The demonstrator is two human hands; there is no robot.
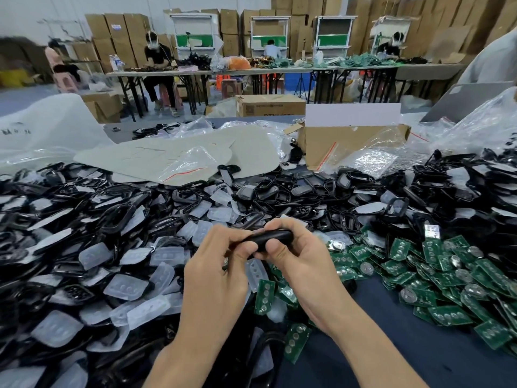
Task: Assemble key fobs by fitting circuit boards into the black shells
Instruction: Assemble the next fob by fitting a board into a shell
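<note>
A black key fob shell (270,238) is held edge-on above the table between both hands. My left hand (216,268) pinches its left end with thumb and curled fingers. My right hand (300,264) grips its right end, thumb on the near side. Whatever sits inside the shell is hidden. Green circuit boards (436,278) with round metal contacts lie heaped to the right, and a few more boards (264,296) lie just under my hands. Loose black shells (279,191) and translucent rubber button pads (126,287) cover the table to the left and behind.
A torn cardboard box (349,141) stands behind the pile at centre right, beside clear plastic bags (375,161). Grey foam sheets (173,155) lie at the back centre. Bare dark blue table cloth (391,345) shows at the near right. Other people work at distant tables.
</note>
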